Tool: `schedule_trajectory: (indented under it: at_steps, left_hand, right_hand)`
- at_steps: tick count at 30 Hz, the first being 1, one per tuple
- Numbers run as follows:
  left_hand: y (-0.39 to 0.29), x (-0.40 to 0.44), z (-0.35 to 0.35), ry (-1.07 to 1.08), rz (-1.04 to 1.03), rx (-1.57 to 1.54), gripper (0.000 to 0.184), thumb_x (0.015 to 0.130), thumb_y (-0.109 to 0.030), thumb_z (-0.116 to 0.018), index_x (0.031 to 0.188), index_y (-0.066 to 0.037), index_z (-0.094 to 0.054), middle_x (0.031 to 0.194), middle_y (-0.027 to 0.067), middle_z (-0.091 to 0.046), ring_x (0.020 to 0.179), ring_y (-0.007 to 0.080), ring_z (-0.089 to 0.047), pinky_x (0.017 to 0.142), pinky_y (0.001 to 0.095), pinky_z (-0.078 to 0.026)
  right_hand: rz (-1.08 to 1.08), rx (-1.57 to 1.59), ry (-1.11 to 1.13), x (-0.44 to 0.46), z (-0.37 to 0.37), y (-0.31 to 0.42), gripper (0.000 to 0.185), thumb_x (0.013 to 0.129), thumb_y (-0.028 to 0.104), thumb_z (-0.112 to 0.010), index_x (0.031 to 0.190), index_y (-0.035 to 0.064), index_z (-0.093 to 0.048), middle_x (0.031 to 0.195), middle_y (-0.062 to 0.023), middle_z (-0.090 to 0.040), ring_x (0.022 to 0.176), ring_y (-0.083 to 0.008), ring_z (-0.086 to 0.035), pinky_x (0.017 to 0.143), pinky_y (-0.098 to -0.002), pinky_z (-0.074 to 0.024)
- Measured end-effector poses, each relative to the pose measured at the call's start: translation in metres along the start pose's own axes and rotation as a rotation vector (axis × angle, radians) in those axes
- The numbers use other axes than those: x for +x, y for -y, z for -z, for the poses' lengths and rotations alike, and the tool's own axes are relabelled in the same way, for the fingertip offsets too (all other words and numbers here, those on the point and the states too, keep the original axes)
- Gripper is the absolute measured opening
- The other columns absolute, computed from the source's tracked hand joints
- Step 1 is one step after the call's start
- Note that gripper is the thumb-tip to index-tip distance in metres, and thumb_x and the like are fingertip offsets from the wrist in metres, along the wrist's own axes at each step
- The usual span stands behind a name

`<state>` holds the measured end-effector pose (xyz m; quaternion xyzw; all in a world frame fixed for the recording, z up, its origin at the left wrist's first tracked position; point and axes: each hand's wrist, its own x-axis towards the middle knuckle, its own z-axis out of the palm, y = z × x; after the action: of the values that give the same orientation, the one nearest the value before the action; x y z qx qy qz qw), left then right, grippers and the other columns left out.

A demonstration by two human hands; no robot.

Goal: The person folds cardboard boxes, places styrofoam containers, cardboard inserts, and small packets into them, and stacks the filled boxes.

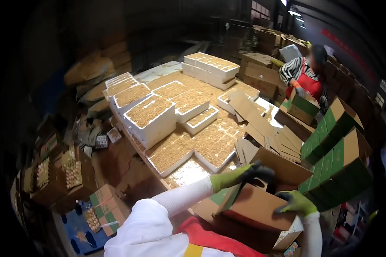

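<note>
In front of me is a brown cardboard box [257, 207] with its top open and a green panel on its left. My left hand [243, 175], in a green glove with dark fingers, reaches over the box's far left edge. Its fingers are stretched out, with nothing seen in them. My right hand [297, 203], gloved alike, has its fingers and thumb around the box's right edge. Behind the box stands a brown cardboard flap [283, 168]. The inside of the box is mostly hidden.
White foam trays [152, 113] of tan, grain-like bits cover the table. Flattened cardboard [261, 124] lies near its right side. Green-and-brown boxes [336, 167] stand at right. Beyond, a person in a red apron [309, 83] handles another box [302, 107]. Egg trays [71, 169] sit at left.
</note>
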<state>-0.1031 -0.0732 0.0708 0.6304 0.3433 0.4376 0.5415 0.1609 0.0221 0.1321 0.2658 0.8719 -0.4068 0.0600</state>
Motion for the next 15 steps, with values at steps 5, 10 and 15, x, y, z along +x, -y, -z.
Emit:
schedule_trajectory:
  at_steps: [5, 10, 15]
  left_hand:
    - [-0.02, 0.001, -0.024, -0.107, -0.205, 1.117, 0.04, 0.082, -0.028, -0.067, 0.117, -0.009, -0.062, 0.117, 0.0142, -0.057, 0.114, 0.0353, -0.05, 0.1, 0.0502, -0.038]
    - [-0.03, -0.007, -0.028, -0.457, -0.523, 1.211, 0.055, 0.081, -0.033, -0.071, 0.128, -0.009, -0.056, 0.13, 0.0139, -0.051, 0.124, 0.0365, -0.045, 0.105, 0.0521, -0.035]
    - [0.001, -0.018, -0.041, -1.078, 0.103, 1.147, 0.093, 0.072, -0.051, -0.079, 0.132, 0.009, -0.041, 0.136, 0.0288, -0.044, 0.125, 0.0411, -0.044, 0.106, 0.0512, -0.035]
  right_hand:
    - [0.331, 0.1, -0.353, 0.007, 0.026, 0.042, 0.038, 0.077, 0.018, -0.081, 0.107, 0.0002, -0.066, 0.091, -0.0094, -0.067, 0.079, -0.015, -0.064, 0.069, -0.029, -0.0541]
    - [0.106, -0.317, -1.236, 0.065, 0.095, -0.07, 0.045, 0.083, 0.025, -0.075, 0.117, 0.0005, -0.06, 0.102, -0.0148, -0.067, 0.089, -0.0263, -0.067, 0.074, -0.0348, -0.0557]
    - [-0.13, -0.597, -0.915, 0.024, -0.041, -0.095, 0.085, 0.082, 0.046, -0.07, 0.144, -0.0008, -0.037, 0.138, -0.0284, -0.045, 0.124, -0.0436, -0.046, 0.106, -0.0474, -0.036]
